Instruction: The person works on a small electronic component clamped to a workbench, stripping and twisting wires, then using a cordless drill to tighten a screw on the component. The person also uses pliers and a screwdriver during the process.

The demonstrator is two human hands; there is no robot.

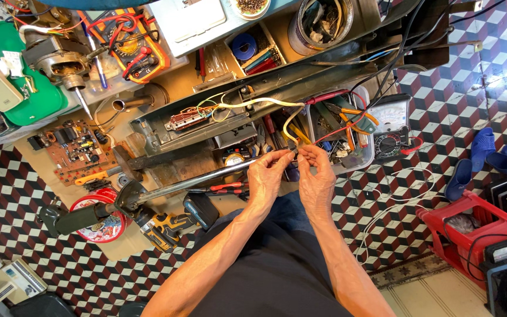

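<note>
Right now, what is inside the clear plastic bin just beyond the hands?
The clear plastic bin holds a jumble of tools, among them orange-handled pliers, plus red and yellow wires. The right hand and left hand cover its near corner, and the bottom layer is buried.

Both hands meet at frame centre, left hand beside right hand, pinching the yellow insulated wire that runs up to the long grey metal housing. Right of them sits the clear plastic parts tray, then the analogue multimeter. The brown circuit board lies centre left, the yellow cordless drill lower centre.
</note>
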